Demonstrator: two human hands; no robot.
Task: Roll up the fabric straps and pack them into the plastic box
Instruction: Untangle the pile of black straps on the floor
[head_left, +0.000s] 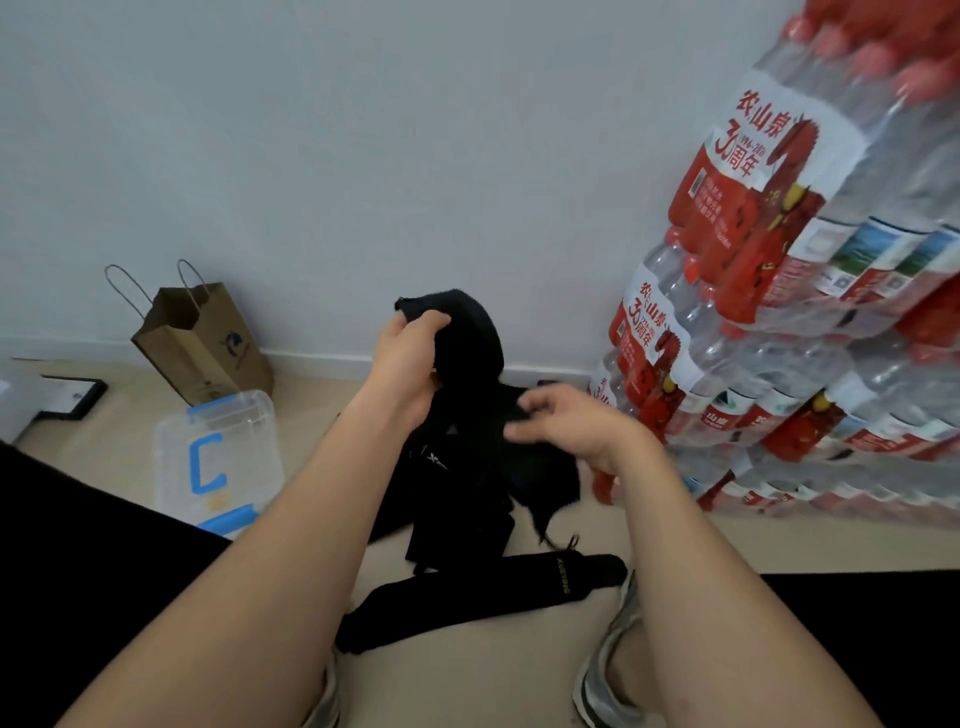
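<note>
**Step in hand: starting the roll on a strap**

Your left hand (410, 364) grips the upper end of a black fabric strap (467, 332) and holds it up in front of the wall. Your right hand (566, 431) is lower, against the hanging part of the same strap, fingers partly curled. Motion blur prevents confirming whether it pinches the fabric. The hands are apart, one above the other.

The strap's lower run falls into a loose pile of straps (530, 483) on the floor. A further strap (483, 597) lies flat and unrolled, nearer to you. The plastic box (218, 452) sits on the floor to your left, apart from the pile. Its lid appears to be on.

Judgement: no strap is rolled yet and none is packed. Next, secure the free end, wind it tightly, and open the box before packing.
</note>
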